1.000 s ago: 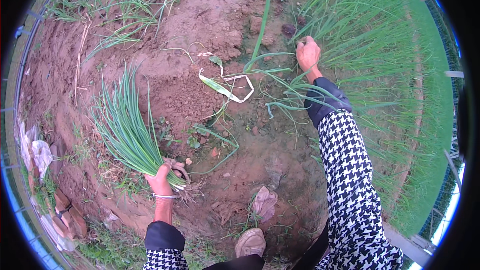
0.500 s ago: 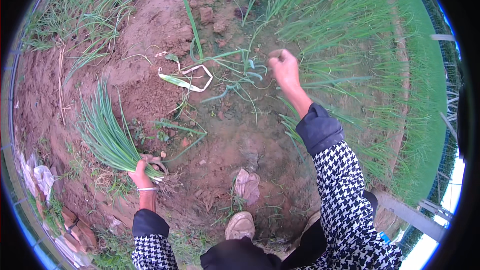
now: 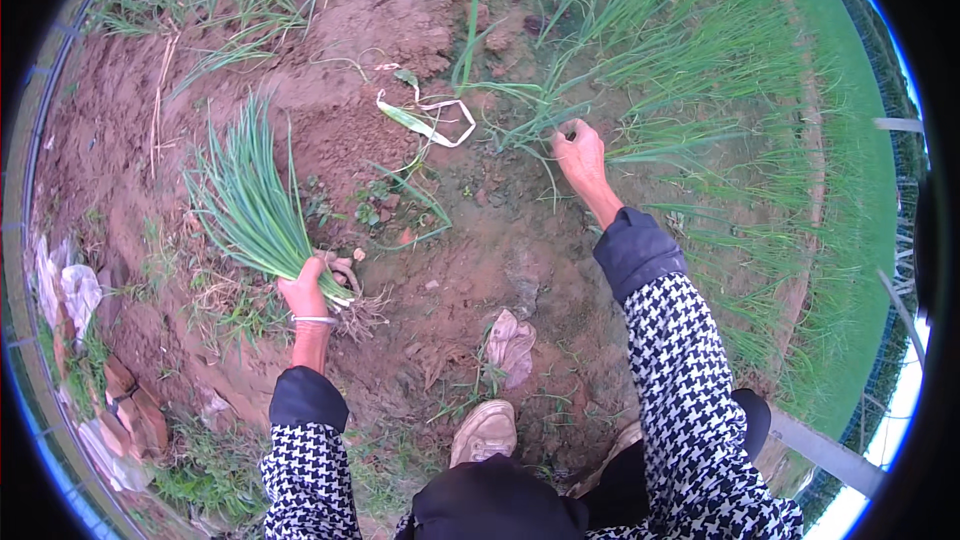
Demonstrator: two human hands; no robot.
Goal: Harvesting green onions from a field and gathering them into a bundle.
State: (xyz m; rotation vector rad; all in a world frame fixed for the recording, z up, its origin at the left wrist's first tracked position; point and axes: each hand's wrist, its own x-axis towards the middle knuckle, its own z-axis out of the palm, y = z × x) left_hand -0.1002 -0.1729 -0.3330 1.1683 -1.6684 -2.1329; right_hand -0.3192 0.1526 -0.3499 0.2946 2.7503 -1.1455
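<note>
My left hand (image 3: 305,291) is closed around a bunch of green onion shoots (image 3: 250,205) near their roots; the leaves fan up and to the left over the bare red soil. My right hand (image 3: 580,153) reaches forward and is closed on the base of a clump of growing green shoots (image 3: 530,120) at the edge of the planted bed. Both forearms wear black-and-white houndstooth sleeves with dark cuffs.
A dense bed of green shoots (image 3: 760,160) fills the right side. A wilted pale leaf (image 3: 425,120) lies on the soil between my hands. My shoe (image 3: 483,432) is at the bottom; a crumpled scrap (image 3: 510,345) lies ahead of it. Plastic scraps (image 3: 75,290) and bricks (image 3: 130,405) sit at the left.
The view shifted. My right hand came down from the raised shoots and closed on the base of a clump at the bed's edge. My left hand keeps holding the bunch.
</note>
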